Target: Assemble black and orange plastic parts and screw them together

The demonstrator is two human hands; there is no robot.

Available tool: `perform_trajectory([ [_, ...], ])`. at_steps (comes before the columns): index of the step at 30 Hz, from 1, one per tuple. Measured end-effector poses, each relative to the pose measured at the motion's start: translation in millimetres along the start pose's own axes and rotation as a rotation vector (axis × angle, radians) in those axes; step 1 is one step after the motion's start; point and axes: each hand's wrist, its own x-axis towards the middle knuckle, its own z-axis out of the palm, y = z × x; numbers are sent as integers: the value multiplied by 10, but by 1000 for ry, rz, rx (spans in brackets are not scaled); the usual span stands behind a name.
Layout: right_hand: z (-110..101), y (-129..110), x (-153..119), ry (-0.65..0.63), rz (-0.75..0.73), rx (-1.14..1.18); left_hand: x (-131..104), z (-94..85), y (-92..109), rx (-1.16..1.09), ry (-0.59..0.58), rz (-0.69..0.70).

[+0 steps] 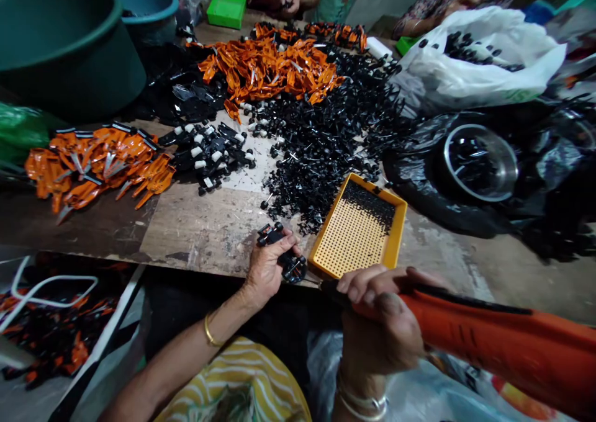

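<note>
Orange tool (pixel 493 341), clenched in right hand (pixel 384 323), black piece (pixel 270 236), pinched in left hand (pixel 269 262)

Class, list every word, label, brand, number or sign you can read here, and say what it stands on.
None can be read.
White plastic bag: green print, too blurred and creased to read.
Orange handheld tool: faint marks on its side, too unclear to tell whether they are letters.
</note>
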Motion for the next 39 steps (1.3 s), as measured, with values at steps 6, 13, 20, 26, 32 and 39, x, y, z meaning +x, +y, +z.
perform_trajectory([
  [6,-77,154,-74,37,79,0,-15,3,-39,50,7,76],
  [13,-112,237,-90,47,39,17,-21,14,-51,94,13,106],
  [20,-117,209,-111,41,53,47,-17,35,-91,135,26,143],
  [26,-108,162,-113,28,23,56,-31,52,-85,141,25,148],
  [32,-113,155,-96,34,13,32,-15,34,-97,152,16,158],
  [39,-125,188,-91,41,30,23,-14,28,-91,167,7,159],
])
